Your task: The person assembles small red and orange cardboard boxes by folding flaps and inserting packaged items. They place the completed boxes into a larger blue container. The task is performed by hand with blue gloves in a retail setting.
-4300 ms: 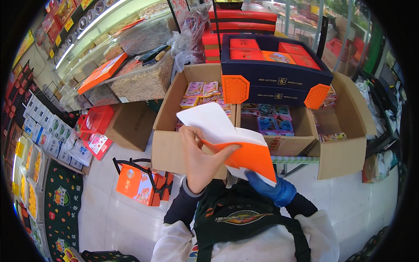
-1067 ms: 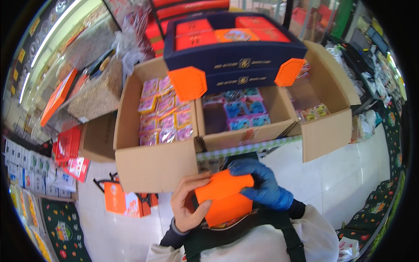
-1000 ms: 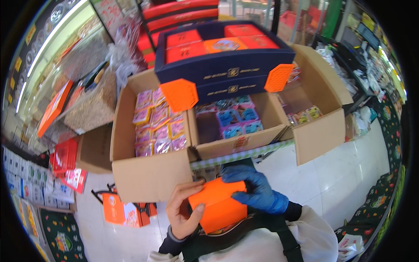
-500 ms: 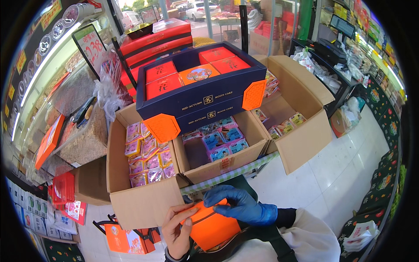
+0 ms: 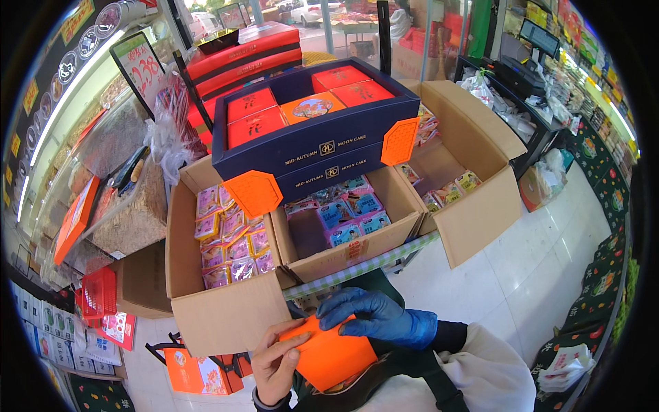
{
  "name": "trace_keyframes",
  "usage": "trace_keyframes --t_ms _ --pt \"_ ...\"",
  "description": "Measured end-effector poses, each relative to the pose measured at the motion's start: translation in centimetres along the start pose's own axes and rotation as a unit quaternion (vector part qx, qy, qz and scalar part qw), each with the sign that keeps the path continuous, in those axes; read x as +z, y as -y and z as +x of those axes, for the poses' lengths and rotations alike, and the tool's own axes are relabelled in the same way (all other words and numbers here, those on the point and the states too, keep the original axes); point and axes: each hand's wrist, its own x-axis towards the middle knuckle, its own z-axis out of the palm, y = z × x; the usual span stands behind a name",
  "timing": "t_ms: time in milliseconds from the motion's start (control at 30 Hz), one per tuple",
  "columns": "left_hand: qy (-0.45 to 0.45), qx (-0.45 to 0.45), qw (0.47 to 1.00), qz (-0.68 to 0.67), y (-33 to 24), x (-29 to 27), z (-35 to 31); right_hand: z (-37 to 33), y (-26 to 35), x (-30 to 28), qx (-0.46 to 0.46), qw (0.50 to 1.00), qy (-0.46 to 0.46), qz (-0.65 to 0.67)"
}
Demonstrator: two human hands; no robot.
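Observation:
Close to my body I hold a small orange cardboard box [image 5: 336, 358] between both hands, tilted. My bare left hand [image 5: 276, 362] pinches its left upper edge with thumb and fingers. On its top edge rest the bent fingers of my right hand [image 5: 376, 320], in a blue glove. Beyond stands a navy gift box [image 5: 255, 156], stacked on another like it. In its compartments sit several red small boxes [image 5: 257, 128] and an orange one [image 5: 312, 108]; a dark gap shows at the back between red boxes.
Under the navy boxes, open cartons [image 5: 353, 257] hold pink packets [image 5: 235, 240], blue packets [image 5: 347, 216] and yellowish packets [image 5: 453, 196]. Carton flaps [image 5: 233, 319] stick out. Red boxes [image 5: 247, 51] are stacked behind. An orange gift bag [image 5: 195, 374] stands on the floor at left.
The dark slit along the small box's upper edge hardly shows now; its flap lies flatter. My left hand has shifted slightly left, and the right stays on the top edge.

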Motion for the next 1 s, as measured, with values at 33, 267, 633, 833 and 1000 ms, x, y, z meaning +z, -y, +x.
trace_keyframes --t_ms 33,267,633,833,1000 --pt "-0.002 0.004 1.0 0.0 0.1 -0.1 -0.2 0.0 -0.5 0.0 -0.012 1.0 0.009 -0.015" --pt "0.029 0.03 0.999 0.008 1.5 -0.9 0.3 -0.2 -1.2 -1.1 -0.018 0.998 0.062 -0.027" --pt "0.089 -0.003 0.996 0.01 4.5 -0.5 -1.0 -2.0 -5.3 -0.7 -0.021 0.998 0.034 -0.045" --pt "0.08 0.009 0.995 0.05 6.4 -0.2 -1.4 -3.1 -6.1 0.9 -0.004 0.995 -0.04 -0.09" --pt "0.066 -0.01 0.998 -0.007 5.5 -0.6 -1.8 -3.6 -5.6 0.2 -0.072 0.993 0.013 -0.095"
